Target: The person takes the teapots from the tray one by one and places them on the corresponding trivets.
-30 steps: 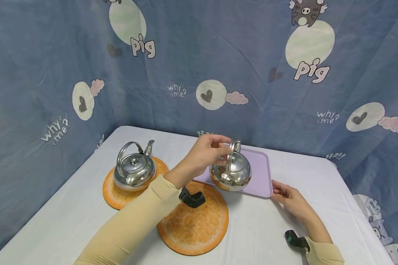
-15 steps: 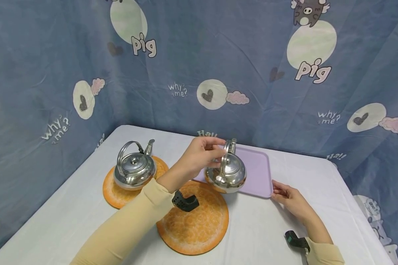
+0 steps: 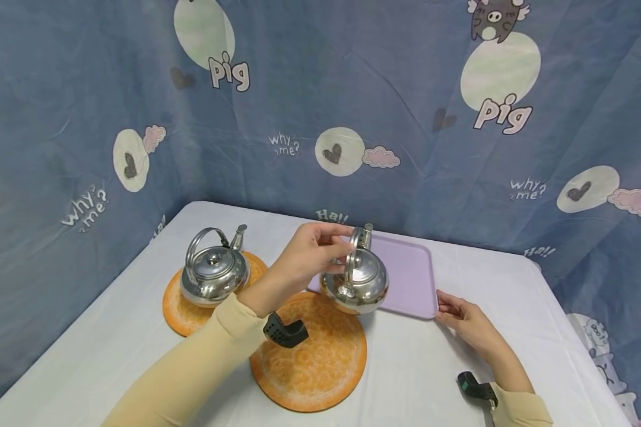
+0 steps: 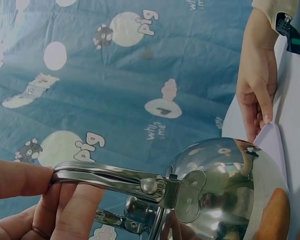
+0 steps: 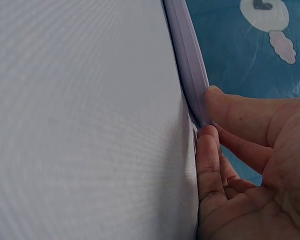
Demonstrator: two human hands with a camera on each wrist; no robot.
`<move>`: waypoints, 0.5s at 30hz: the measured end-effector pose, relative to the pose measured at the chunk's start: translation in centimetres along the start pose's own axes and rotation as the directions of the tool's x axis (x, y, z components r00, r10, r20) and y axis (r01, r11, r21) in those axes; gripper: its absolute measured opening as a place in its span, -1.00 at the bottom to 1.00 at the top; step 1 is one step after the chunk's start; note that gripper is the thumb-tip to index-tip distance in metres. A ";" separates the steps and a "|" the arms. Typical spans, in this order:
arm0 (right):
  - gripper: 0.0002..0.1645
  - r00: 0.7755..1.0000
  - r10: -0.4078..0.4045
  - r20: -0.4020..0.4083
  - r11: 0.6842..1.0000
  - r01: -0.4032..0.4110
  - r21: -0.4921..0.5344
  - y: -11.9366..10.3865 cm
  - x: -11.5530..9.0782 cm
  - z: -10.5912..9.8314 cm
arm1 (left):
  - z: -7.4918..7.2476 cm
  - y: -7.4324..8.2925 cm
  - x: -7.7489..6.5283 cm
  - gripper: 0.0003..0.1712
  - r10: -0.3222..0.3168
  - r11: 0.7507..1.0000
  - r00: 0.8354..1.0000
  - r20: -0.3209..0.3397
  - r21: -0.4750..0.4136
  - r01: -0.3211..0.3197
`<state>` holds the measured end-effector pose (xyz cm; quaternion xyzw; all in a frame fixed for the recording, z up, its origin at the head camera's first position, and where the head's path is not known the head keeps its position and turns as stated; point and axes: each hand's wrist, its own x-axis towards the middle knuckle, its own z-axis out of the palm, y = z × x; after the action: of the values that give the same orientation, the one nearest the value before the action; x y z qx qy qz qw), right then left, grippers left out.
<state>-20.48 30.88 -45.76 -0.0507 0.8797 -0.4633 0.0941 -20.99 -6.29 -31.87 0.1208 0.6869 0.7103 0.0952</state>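
Observation:
My left hand (image 3: 315, 252) grips the arched handle of a shiny steel kettle (image 3: 360, 284), thumb and fingers pinching the handle in the left wrist view. The kettle (image 4: 225, 190) overlaps the left part of a lilac tray (image 3: 408, 276) and the far edge of a round orange-slice placemat (image 3: 310, 362). At the tray's near right corner, my right hand (image 3: 467, 320) holds the edge; the right wrist view has thumb and fingertips pinching the tray's rim (image 5: 190, 60). A second steel kettle (image 3: 213, 273) stands on another orange placemat (image 3: 178, 311) at left, its handle upright.
A white cloth covers the table (image 3: 406, 367). Close behind it hangs a blue curtain (image 3: 278, 95) with printed pigs and hearts, which also runs along the left and right sides. My left forearm reaches across both placemats.
My left hand has carried the kettle leftward and slightly nearer, from over the tray's middle toward its left part. My right hand stays at the tray's corner.

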 end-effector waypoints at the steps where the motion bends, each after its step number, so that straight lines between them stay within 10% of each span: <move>1: -0.21 1.000 -0.003 0.001 1.000 0.003 0.002 0.0 0.0 0.0 | -0.1 0.0 -0.1 -0.54 0.003 1.000 1.000 -0.001 0.000 -0.003; 15: -0.21 1.000 -0.010 0.001 1.000 0.010 0.028 0.1 -0.1 0.0 | -1.6 -0.3 -1.9 -0.52 -0.004 1.000 1.000 -0.025 -0.005 0.004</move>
<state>-20.40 30.90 -45.83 -0.0541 0.8728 -0.4760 0.0928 -19.71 -8.36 -32.25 0.1102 0.6866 0.7132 0.0884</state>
